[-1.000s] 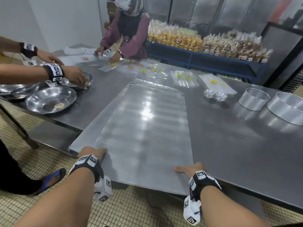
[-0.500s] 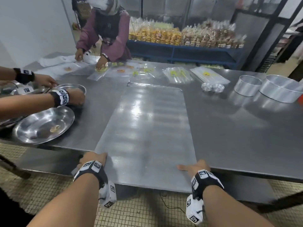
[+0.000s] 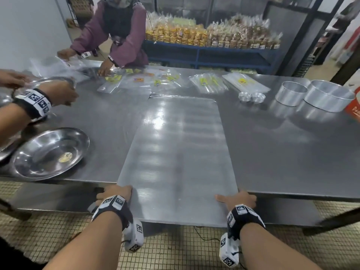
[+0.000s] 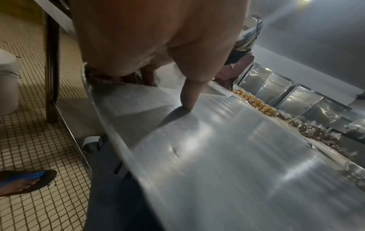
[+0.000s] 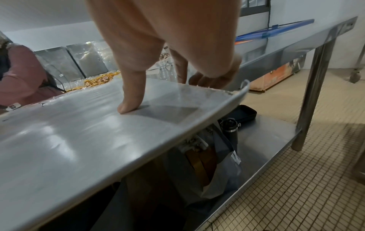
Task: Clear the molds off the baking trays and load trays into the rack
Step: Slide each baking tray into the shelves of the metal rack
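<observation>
A large flat aluminium baking tray [image 3: 179, 152] lies lengthwise on the steel table [image 3: 282, 152], and its near end hangs out past the table's front edge. My left hand [image 3: 115, 193] grips the near left corner, thumb [image 4: 189, 96] pressed on top of the tray [image 4: 227, 156] and fingers curled underneath. My right hand [image 3: 237, 199] grips the near right corner the same way, thumb [image 5: 130, 100] on the tray [image 5: 79, 140]. The tray's top is bare. Two ring molds [image 3: 291, 92] [image 3: 329, 95] and small tart molds [image 3: 251, 96] stand on the table at the far right.
A steel bowl [image 3: 48, 152] sits at the left, with another person's hands [image 3: 58, 94] above it. A person in purple [image 3: 116, 36] handles plastic bags [image 3: 208, 82] at the far side. Bags fill the lower shelf [image 5: 266, 140]. A blue shelf [image 3: 214, 53] of packed goods stands behind.
The tray has swung from a slant to straight in front of me and slid toward me, so more of it overhangs the table edge. Both hands kept their grip on the corners.
</observation>
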Available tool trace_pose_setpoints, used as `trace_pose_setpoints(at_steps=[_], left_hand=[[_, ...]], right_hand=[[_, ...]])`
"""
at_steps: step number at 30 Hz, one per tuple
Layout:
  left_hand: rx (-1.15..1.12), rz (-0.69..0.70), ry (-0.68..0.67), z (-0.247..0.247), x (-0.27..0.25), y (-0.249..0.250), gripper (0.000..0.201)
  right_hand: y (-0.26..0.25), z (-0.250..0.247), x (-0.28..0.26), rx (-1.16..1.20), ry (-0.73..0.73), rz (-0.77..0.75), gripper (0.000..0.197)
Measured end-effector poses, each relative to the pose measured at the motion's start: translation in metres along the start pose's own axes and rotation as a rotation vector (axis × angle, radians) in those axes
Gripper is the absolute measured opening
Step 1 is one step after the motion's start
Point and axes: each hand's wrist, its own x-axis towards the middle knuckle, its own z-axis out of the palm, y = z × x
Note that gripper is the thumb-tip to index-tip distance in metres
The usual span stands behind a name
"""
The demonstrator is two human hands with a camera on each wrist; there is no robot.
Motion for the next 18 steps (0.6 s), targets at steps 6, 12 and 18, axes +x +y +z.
trace_pose_setpoints(at_steps=[6,12,18], left_hand=[[-0.124,0.005,0.023,-0.012,-0.037,0.008,0.069],[-0.069,0.132,-0.048,-0.016,-0.039,0.0,0.046],[-0.005,0.08,-0.123,-0.025,-0.042,-0.011,0.041]], right_hand=[[0.004,-0.001,0.002,0.131,-0.036,-0.012,0.072],[0.008,-0.002,0.003,0.154,-0.032,-0.027,0.068],[0.013,-0.013,0.007,0.086,-0.23,0.054,0.034]])
